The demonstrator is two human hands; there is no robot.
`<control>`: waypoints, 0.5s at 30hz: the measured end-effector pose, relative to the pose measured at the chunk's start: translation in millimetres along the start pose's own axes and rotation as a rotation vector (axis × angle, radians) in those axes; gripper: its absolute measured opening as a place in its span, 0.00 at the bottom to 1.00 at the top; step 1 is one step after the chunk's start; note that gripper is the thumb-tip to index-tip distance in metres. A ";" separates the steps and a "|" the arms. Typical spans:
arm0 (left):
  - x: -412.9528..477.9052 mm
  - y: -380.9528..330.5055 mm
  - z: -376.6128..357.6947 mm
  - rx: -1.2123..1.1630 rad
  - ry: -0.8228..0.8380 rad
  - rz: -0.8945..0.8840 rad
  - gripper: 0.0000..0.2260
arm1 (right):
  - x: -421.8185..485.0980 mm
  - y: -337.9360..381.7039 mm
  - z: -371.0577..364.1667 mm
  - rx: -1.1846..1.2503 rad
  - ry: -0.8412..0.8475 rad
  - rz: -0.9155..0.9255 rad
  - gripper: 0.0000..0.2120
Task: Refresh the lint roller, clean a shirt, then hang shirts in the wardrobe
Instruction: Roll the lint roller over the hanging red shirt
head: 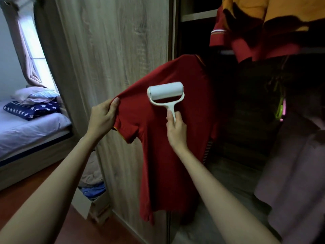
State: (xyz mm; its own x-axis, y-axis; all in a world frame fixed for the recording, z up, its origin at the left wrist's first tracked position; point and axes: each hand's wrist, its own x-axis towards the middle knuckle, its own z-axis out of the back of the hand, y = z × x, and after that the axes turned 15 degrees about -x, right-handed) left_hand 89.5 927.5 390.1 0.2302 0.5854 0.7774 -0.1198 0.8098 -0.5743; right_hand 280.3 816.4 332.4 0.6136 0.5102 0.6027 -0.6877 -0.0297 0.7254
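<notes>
Nearest me: two bare forearms reach in from the bottom edge toward the open wardrobe (202, 18).
Left hand (102, 118): thumb and fingers pinch the red shirt (158, 164) at its shoulder seam, drawing the cloth out flat toward the wooden door (114, 50).
Right hand (175, 129): wrapped round the white handle of the lint roller (166, 93).
Roller: its drum lies against the upper part of the shirt, below the collar.
Shirt: hanging at the wardrobe opening; I cannot see what holds it up.
Done, as I judge it: the drum looks clean and white, so the refresh seems finished; cleaning is under way near the top.
Left: the lower shirt, then hanging. The bundled red and orange shirts (255, 32) at the upper right look unhung.
</notes>
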 end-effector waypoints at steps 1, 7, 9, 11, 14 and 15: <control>-0.1 1.9 -0.2 -0.005 0.002 0.000 0.15 | -11.9 -8.8 -6.7 -0.005 0.024 -0.024 0.16; -2.3 10.7 1.3 -0.069 0.026 -0.010 0.15 | -71.7 -30.3 -29.0 -0.022 0.065 -0.073 0.17; -1.9 12.0 1.6 -0.086 0.030 -0.005 0.15 | -44.8 -7.0 -22.5 -0.028 -0.005 -0.007 0.14; -1.5 14.0 2.4 -0.087 0.038 -0.003 0.15 | -20.2 15.1 -16.6 -0.039 -0.046 0.054 0.14; -2.1 18.7 2.7 -0.086 0.052 0.009 0.15 | -30.0 9.8 -25.1 -0.059 -0.023 0.034 0.13; -2.6 19.5 3.0 -0.085 0.052 0.016 0.15 | -45.6 -1.4 -30.7 -0.063 0.008 -0.003 0.12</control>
State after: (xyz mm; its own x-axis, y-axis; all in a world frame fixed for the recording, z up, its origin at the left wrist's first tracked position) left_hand 83.7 941.9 377.7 0.2791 0.5933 0.7550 -0.0420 0.7931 -0.6077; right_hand 241.3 819.6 293.6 0.6128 0.5168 0.5978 -0.7092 0.0261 0.7045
